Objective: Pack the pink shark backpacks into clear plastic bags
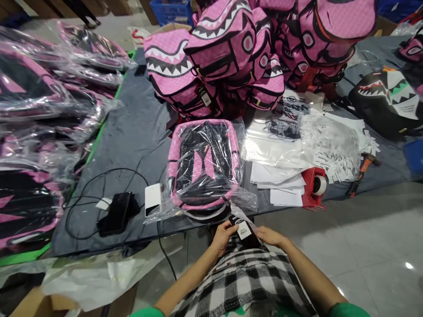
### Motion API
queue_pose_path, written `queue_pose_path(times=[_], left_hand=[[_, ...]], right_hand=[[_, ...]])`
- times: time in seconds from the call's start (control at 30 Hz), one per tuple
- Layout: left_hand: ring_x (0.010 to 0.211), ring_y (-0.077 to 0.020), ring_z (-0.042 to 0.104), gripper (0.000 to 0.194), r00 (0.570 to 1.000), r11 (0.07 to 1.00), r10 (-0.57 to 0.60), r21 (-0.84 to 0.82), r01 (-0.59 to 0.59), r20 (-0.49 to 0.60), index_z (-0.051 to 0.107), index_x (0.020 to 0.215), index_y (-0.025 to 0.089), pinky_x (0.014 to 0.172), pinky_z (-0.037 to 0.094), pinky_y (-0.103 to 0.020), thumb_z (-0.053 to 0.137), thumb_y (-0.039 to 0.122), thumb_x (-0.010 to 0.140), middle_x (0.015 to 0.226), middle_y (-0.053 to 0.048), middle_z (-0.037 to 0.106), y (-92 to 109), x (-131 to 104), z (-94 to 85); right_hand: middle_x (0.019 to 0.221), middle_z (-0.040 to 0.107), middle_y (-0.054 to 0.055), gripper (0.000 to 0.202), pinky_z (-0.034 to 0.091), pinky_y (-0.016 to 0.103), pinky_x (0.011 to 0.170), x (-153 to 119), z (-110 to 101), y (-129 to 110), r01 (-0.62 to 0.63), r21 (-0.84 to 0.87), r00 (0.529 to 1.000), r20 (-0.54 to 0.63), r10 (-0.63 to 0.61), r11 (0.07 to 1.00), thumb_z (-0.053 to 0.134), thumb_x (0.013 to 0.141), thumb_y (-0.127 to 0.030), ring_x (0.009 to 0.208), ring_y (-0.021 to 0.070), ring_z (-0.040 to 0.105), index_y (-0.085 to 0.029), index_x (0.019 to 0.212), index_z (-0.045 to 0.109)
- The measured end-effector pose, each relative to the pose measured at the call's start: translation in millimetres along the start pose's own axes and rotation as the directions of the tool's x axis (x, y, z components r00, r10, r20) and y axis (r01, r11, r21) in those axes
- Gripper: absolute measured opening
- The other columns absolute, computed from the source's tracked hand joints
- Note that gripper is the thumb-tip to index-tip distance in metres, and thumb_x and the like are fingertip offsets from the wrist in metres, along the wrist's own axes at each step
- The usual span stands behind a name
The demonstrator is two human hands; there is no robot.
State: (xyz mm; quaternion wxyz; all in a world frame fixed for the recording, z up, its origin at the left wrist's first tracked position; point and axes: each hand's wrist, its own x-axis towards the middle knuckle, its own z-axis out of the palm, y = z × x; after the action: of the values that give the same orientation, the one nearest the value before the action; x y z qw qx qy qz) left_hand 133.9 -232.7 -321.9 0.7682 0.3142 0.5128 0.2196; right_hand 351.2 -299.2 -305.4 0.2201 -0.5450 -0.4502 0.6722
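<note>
Just beyond the table's front edge, my left hand (224, 237) pinches the left side of a black hang tag (243, 230) with a white barcode label. On the tag's right side my right hand (269, 235) has its fingers closed on the clear plastic around it. A pink and black backpack (207, 165) lies in a clear bag on the table in front of me, and the bag's plastic reaches down toward the tag.
Pink shark-face backpacks (221, 39) are piled at the back. Bagged backpacks (29, 88) fill the left side. To the right are paper sheets (277, 176), a red tape dispenser (310, 189) and a hammer (361, 174). A phone (115, 213) and cable lie front left.
</note>
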Motion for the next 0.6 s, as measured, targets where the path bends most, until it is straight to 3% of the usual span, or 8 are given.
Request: queue_pose_path(times=[0.1, 0.23, 0.33, 0.47, 0.6], left_hand=[[0.076, -0.0187, 0.062, 0.047, 0.997, 0.999, 0.037, 0.0, -0.037, -0.065, 0.073, 0.074, 0.016, 0.083, 0.049, -0.034, 0.089, 0.056, 0.054, 0.076, -0.003, 0.07, -3.4, -2.2, 2.2], [0.093, -0.023, 0.062, 0.05, 0.997, 0.998, 0.069, 0.012, -0.069, -0.02, 0.078, 0.083, 0.016, 0.093, 0.047, -0.036, 0.089, 0.056, 0.054, 0.096, -0.007, 0.072, 2.6, -5.2, 8.8], [0.099, -0.0264, 0.061, 0.052, 0.997, 0.997, 0.072, 0.037, -0.073, 0.011, 0.08, 0.081, 0.015, 0.097, 0.046, -0.039, 0.088, 0.059, 0.054, 0.099, -0.01, 0.07, 7.4, -5.1, 13.9], [0.107, -0.0273, 0.058, 0.049, 0.994, 0.993, 0.105, 0.065, -0.103, -0.025, 0.082, 0.083, 0.018, 0.102, 0.044, -0.037, 0.088, 0.058, 0.056, 0.105, -0.008, 0.067, 5.0, -2.6, 15.3], [0.09, -0.0225, 0.061, 0.053, 0.992, 0.992, 0.103, 0.079, -0.097, -0.07, 0.081, 0.081, 0.017, 0.09, 0.049, -0.035, 0.086, 0.063, 0.055, 0.093, -0.006, 0.067, -7.8, -0.7, 11.0]], right_hand=[[0.066, 0.059, -0.001, 0.027, 0.043, 0.027, 0.068, -7.2, -15.6, 11.7, -0.013, -0.073, 0.996, -0.092, 0.006, 0.997, 0.049, 0.085, -0.035, 0.068, 0.0165, 0.05, -0.018, 0.072, 0.065], [0.066, 0.058, -0.001, 0.022, 0.043, 0.028, 0.072, -5.4, -17.4, 18.3, -0.001, -0.109, 0.984, -0.176, -0.018, 0.994, 0.051, 0.081, -0.032, 0.07, 0.0171, 0.051, -0.018, 0.073, 0.065], [0.066, 0.059, -0.001, 0.028, 0.044, 0.029, 0.069, 0.2, -2.6, 19.8, 0.019, -0.052, 0.992, -0.12, -0.026, 0.998, 0.055, 0.079, -0.042, 0.069, 0.0173, 0.052, -0.017, 0.068, 0.064], [0.066, 0.059, -0.002, 0.033, 0.045, 0.028, 0.066, -2.3, 14.1, 21.2, 0.004, 0.039, 1.0, -0.031, -0.003, 0.999, 0.063, 0.074, -0.049, 0.065, 0.0157, 0.052, -0.016, 0.07, 0.067], [0.069, 0.062, -0.002, 0.041, 0.048, 0.028, 0.067, -16.4, -4.8, 20.0, -0.024, 0.057, 0.999, 0.037, 0.022, 0.998, 0.068, 0.073, -0.056, 0.066, 0.0155, 0.055, -0.015, 0.079, 0.071]])
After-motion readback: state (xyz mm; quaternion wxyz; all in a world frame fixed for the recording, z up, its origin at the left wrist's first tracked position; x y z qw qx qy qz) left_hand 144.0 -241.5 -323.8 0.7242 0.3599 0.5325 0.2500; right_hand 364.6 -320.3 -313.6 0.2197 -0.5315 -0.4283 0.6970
